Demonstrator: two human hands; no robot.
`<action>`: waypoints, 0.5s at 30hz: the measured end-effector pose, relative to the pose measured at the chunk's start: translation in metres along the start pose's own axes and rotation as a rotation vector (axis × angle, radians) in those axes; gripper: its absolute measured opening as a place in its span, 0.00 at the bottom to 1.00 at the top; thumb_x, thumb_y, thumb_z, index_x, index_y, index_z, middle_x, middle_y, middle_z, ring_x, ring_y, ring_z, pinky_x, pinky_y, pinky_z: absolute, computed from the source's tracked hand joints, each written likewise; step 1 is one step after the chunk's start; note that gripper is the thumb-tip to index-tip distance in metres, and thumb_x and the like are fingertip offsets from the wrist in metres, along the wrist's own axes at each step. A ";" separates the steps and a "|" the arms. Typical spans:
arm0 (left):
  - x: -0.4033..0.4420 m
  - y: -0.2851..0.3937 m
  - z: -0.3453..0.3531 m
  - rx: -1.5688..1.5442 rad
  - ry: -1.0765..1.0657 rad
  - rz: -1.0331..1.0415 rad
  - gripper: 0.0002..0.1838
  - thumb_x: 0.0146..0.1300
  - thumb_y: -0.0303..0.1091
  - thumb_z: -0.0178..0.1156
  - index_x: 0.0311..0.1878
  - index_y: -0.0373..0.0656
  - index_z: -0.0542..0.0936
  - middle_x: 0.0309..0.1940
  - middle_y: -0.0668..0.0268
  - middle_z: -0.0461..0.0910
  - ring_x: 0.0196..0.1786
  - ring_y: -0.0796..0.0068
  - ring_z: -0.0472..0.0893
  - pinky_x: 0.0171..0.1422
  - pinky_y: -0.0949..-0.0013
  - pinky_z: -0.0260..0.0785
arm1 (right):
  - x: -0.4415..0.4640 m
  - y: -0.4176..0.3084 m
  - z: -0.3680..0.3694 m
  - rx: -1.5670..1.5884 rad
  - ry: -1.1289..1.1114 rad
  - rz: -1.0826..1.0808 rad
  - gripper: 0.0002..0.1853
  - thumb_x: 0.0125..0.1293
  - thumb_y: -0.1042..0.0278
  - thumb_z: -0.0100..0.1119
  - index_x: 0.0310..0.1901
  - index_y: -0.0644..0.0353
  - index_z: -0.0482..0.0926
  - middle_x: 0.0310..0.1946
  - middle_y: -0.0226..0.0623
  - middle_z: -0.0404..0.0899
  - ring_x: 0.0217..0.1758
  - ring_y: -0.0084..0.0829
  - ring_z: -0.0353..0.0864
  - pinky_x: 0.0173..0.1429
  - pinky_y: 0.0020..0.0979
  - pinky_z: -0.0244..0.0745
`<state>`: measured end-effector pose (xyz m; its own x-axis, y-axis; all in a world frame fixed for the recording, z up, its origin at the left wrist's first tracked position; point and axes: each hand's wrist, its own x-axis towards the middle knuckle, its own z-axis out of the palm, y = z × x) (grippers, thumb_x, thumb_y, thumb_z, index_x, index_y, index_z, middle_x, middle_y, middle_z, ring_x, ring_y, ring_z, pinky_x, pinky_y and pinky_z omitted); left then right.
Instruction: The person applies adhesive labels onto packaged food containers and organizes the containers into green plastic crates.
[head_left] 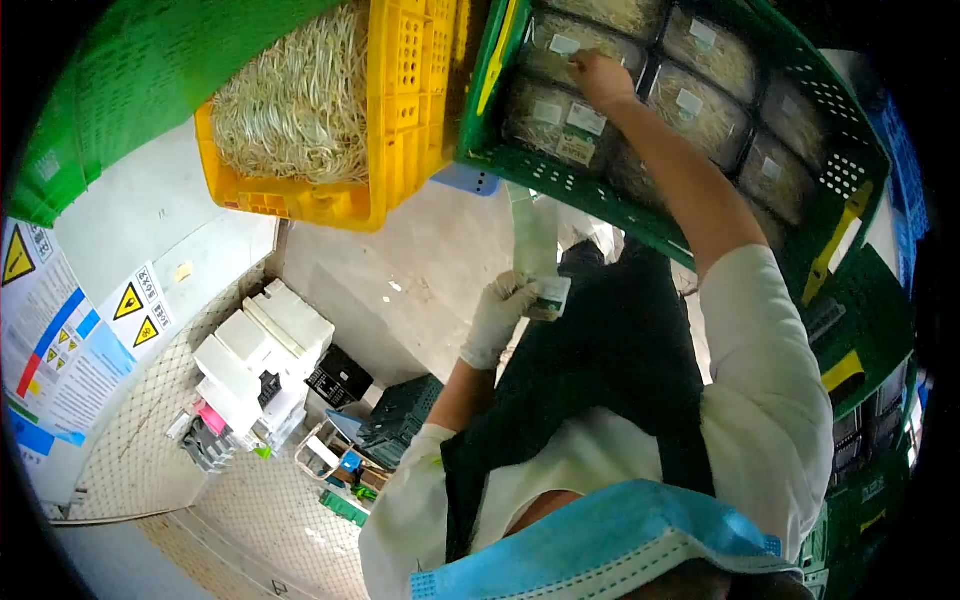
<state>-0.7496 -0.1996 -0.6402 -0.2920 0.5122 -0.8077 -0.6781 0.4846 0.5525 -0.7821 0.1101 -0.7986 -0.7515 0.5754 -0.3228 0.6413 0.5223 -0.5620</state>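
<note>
My left hand (502,308), in a white glove, is closed around a strip of labels (535,240). Its pale backing reaches up toward the green crate, and a white and green label end (548,296) sticks out beside my fingers. Over the green crate (625,222), my bare right hand (604,80) has its fingers drawn together on a film-covered pack (540,75), close to a white label (564,45). Whatever may be between those fingertips is hidden. Several dark trays of pale sprouts fill the crate, many with white labels. One nearby pack carries additional green-and-white labels (585,119).
Left of the crate, a yellow crate (408,110) holds a mass of pale sprouts (295,100). A green crate wall (130,95) rises at far left. White boxes (262,340) and a dark crate (400,420) sit lower left. Stacked green crates (860,320) stand at right.
</note>
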 end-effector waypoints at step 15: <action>-0.040 -0.031 -0.031 -0.002 -0.096 -0.066 0.13 0.57 0.23 0.42 0.47 0.34 0.65 0.42 0.60 0.73 0.40 0.75 0.75 0.41 0.72 0.72 | -0.158 -0.130 -0.027 0.436 0.130 -0.363 0.09 0.50 0.66 0.57 0.33 0.59 0.75 0.26 0.35 0.75 0.27 0.28 0.76 0.32 0.25 0.72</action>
<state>-0.7380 -0.2573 -0.6316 -0.1803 0.5449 -0.8189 -0.6951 0.5185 0.4981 -0.7427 -0.0318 -0.6537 -0.8685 0.4947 0.0302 0.2021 0.4091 -0.8898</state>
